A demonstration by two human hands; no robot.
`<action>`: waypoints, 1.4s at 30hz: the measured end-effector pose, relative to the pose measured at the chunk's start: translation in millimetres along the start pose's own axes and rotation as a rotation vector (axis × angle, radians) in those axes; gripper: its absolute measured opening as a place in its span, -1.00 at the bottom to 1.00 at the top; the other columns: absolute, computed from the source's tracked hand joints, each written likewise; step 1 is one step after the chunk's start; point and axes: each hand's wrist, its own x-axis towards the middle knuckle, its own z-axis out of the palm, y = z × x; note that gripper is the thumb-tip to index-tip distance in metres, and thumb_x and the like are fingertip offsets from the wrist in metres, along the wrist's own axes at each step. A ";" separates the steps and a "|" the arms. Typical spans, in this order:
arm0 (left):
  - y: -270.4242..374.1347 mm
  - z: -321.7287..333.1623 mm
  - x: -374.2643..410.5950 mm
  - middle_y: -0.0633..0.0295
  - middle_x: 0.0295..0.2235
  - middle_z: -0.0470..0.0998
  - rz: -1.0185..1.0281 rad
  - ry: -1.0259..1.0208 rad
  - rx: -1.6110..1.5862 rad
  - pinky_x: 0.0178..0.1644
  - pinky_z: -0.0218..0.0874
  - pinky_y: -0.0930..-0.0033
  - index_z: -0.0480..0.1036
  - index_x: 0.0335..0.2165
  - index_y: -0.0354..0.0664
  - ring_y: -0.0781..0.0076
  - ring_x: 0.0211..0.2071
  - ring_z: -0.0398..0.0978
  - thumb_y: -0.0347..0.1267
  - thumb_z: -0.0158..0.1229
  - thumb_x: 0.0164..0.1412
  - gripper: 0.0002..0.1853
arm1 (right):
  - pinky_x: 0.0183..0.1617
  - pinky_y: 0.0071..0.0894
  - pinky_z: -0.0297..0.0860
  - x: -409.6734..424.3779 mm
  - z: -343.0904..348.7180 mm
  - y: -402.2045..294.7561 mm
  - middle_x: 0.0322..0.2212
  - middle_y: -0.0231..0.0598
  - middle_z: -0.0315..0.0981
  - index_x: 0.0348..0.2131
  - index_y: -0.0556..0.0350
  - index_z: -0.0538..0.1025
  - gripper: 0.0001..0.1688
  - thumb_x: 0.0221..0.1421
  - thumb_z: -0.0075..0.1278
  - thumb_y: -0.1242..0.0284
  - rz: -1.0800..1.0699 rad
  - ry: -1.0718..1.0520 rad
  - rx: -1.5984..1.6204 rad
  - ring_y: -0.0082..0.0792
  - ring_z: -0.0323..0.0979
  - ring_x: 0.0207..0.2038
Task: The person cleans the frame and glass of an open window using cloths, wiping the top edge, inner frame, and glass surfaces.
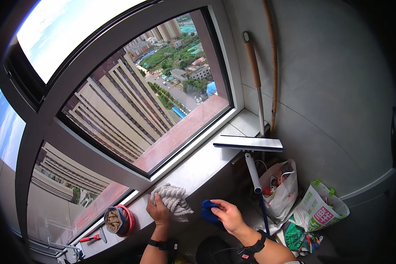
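My left hand [158, 211] grips a bunched grey-white cloth [172, 200] at the edge of the tiled windowsill [201, 165]. To its right, my right hand [227, 216] pinches a small dark blue cloth [209, 212] between thumb and fingers, in the air beside the sill. Above and right of that hand, a window squeegee head [249, 144] on a white and blue pole [252, 171] leans at the sill. Left of my left hand stand a pot of dry soil [114, 221] and a pink pot [129, 219]. A red-handled scraper [90, 238] lies further left.
A pole with a brown grip [252, 62] and a wooden stick [274, 66] lean on the tiled wall. Filled bags stand on the floor at the right, one white [283, 194] and one with green handles [320, 208]. The large window [145, 89] overlooks high-rise buildings.
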 end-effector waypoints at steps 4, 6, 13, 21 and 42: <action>2.5 6.8 -0.4 -0.11 -0.42 0.64 0.082 0.040 0.087 -0.23 0.37 0.08 0.54 -0.27 -0.40 -0.07 -0.37 0.60 -0.28 0.02 0.41 -0.66 | -0.21 -0.74 0.32 19.0 3.4 12.2 -0.10 -0.42 0.59 0.14 0.13 0.50 -0.58 0.32 0.05 0.54 -0.032 -0.109 0.017 -0.71 0.46 -0.21; 0.2 8.0 -0.8 -0.14 -0.43 0.62 0.097 0.048 0.077 -0.24 0.36 0.05 0.53 -0.28 -0.40 -0.14 -0.38 0.59 -0.28 0.02 0.41 -0.66 | -0.23 -0.74 0.31 23.5 4.4 14.6 -0.14 -0.47 0.58 0.14 0.11 0.51 -0.59 0.32 0.06 0.52 -0.054 -0.133 0.022 -0.73 0.43 -0.25; 6.0 8.7 -5.8 -0.15 -0.45 0.60 0.178 0.073 0.201 -0.29 0.32 0.00 0.52 -0.33 -0.34 -0.20 -0.39 0.57 -0.25 0.06 0.39 -0.67 | -0.25 -0.71 0.30 23.8 3.7 32.3 -0.18 -0.47 0.59 0.13 0.10 0.51 -0.57 0.30 0.09 0.55 -0.155 -0.169 0.026 -0.72 0.44 -0.24; 3.1 11.2 -9.2 -0.13 -0.46 0.60 0.203 0.080 0.300 -0.28 0.37 -0.01 0.51 -0.35 -0.28 -0.19 -0.38 0.59 -0.22 0.15 0.33 -0.70 | -0.30 -0.77 0.30 27.0 -10.9 67.1 -0.18 -0.42 0.60 0.11 0.14 0.43 -0.56 0.25 0.13 0.59 -0.080 -0.063 0.017 -0.72 0.48 -0.27; -2.7 -4.1 -6.0 -0.03 -0.51 0.59 0.248 -0.098 0.293 -0.30 0.35 0.08 0.51 -0.37 -0.26 -0.07 -0.44 0.58 -0.21 0.25 0.24 -0.70 | -0.06 -0.60 0.41 19.4 -39.9 110.6 -0.26 -0.25 0.59 -0.01 0.26 0.44 -0.64 0.24 0.17 0.56 -0.165 0.100 0.111 -0.57 0.52 -0.21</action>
